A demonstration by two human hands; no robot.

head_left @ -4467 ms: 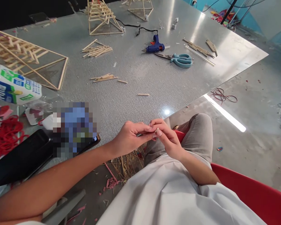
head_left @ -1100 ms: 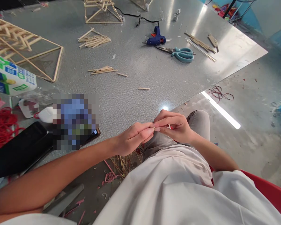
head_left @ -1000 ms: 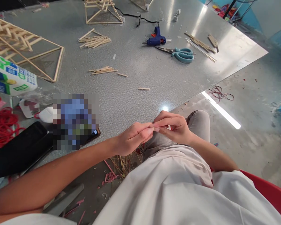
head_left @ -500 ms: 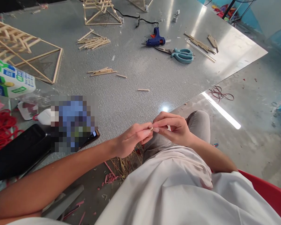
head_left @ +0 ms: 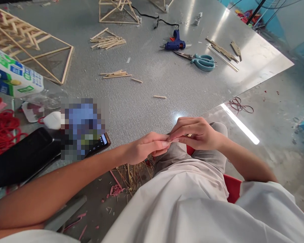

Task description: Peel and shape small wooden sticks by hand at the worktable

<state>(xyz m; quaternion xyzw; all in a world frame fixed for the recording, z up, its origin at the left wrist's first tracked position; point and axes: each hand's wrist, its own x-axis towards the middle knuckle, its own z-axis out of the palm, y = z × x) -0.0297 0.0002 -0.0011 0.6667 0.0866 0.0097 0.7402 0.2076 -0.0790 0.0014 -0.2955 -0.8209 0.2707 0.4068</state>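
Over my lap, just off the table's front edge, my left hand [head_left: 148,146] and my right hand [head_left: 195,133] meet fingertip to fingertip. Both are closed in a pinch. A pale end of a short wooden stick [head_left: 189,135] peeks out under the curled fingers of my right hand; the rest of what lies between the fingertips is covered. The nearest loose stick [head_left: 159,97] rests on the table beyond my hands. Farther off are another single stick [head_left: 136,80], a small bundle of sticks [head_left: 116,74] and a larger pile [head_left: 108,42].
A blue glue gun [head_left: 176,43] and scissors [head_left: 203,62] lie on the grey table [head_left: 142,111]. Stick frames [head_left: 68,64] stand at the back and left. A phone [head_left: 105,140], a black case [head_left: 22,155], a carton [head_left: 15,74] and red string [head_left: 3,130] crowd the left.
My right hand has curled further over the left fingertips, covering the stick tip that showed between them. The view has shifted slightly, so the table things appear farther right.
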